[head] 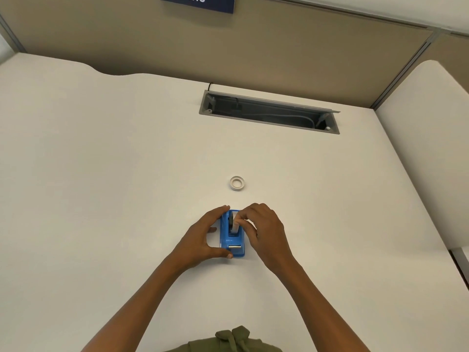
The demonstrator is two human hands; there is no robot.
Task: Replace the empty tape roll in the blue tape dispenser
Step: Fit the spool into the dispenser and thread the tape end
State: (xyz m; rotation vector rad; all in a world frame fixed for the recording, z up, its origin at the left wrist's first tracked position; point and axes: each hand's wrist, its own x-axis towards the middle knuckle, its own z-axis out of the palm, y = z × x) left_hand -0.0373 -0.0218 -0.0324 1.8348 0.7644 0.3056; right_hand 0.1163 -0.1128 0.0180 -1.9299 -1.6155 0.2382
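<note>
The blue tape dispenser (233,240) stands on the white desk (101,174), its metal cutter facing me. My left hand (203,237) grips its left side, thumb at the near end and fingers at the far end. My right hand (264,229) pinches a white tape roll (235,224) that sits upright in the dispenser's slot beside a dark hub. A second white ring of tape (237,183) lies flat on the desk, a short way beyond the dispenser.
An open grey cable tray (269,111) with wires is sunk into the desk at the back. Beige partition walls (279,52) close off the back and right. A blue sign (198,2) hangs at the top.
</note>
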